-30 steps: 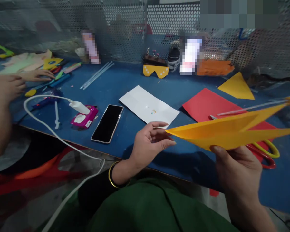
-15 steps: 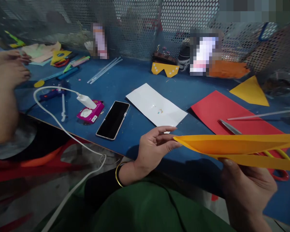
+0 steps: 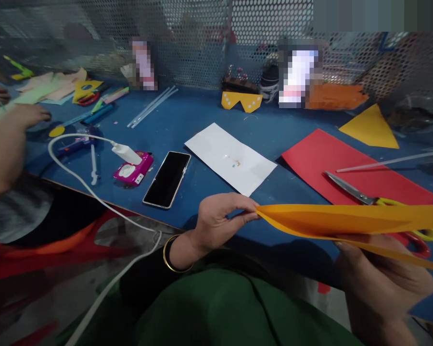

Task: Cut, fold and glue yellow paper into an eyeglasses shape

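Note:
Between my hands is a folded sheet of orange-yellow paper point(image 3: 310, 219), its two layers bowed apart and its right end running out of view. My left hand point(image 3: 220, 221) pinches the pointed left end between thumb and fingers. Lower right, my right hand point(image 3: 386, 278) grips the lower layer, thumb on the near side and the other fingers partly hidden behind the paper. Past the paper lie scissors point(image 3: 350, 188) with yellow and red handles, their blades resting on red paper point(image 3: 321, 154). A white sheet point(image 3: 231, 156) with small specks on it lies beyond my left hand.
A black-screened phone point(image 3: 168, 179) and a pink power socket point(image 3: 134, 169) with a white plug and cable are left of centre. Yellow paper glasses point(image 3: 241, 101) stand at the back. Clear sticks point(image 3: 153, 106) and a glue gun point(image 3: 75, 144) lie left, near another person's arm point(image 3: 7, 144).
My left hand's fingers have closed together on the paper's tip. My right hand has moved slightly right, and the lower layer now slopes down. The other person's hands at left have moved apart.

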The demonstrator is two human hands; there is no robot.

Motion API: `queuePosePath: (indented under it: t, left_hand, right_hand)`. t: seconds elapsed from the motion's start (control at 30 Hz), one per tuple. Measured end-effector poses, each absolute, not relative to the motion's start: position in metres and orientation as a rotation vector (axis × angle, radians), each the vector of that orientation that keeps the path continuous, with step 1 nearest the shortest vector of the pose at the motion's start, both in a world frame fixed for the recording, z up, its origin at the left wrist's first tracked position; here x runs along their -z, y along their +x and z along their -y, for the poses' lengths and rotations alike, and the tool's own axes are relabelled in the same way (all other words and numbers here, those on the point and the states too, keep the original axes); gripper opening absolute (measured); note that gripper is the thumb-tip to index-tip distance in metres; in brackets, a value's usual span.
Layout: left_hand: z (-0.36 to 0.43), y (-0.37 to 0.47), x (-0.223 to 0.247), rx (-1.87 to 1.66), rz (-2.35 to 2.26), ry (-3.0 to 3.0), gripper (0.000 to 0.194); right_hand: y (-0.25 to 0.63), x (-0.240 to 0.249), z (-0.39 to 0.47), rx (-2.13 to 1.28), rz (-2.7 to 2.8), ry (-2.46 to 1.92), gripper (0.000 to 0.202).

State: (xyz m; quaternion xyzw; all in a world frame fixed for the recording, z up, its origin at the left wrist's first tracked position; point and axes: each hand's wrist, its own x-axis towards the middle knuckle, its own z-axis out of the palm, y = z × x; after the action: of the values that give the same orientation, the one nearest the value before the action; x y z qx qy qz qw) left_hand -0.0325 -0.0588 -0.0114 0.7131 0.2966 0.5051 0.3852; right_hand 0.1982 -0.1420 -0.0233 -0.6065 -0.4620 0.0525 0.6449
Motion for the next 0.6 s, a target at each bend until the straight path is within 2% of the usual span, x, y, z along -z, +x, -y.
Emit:
queuePosePath:
  t: [0.33, 0.47, 0.6]
  left_hand:
    - [0.066, -0.031, 0.011, -1.33, -0.702, 1.83, 0.009]
    - [0.07, -0.029, 0.012, -1.342, -0.754, 1.763, 0.007]
    - [0.07, -0.03, 0.011, -1.323, -0.756, 1.782, 0.022]
  right_hand:
    - [0.203, 0.029, 0.155, -0.06, 1.052, -1.399, 0.013]
    - [0.201, 0.032, 0.154, -0.059, 0.882, -1.425, 0.025]
    - [0.205, 0.032, 0.153, -0.041, 0.847, -1.432, 0.027]
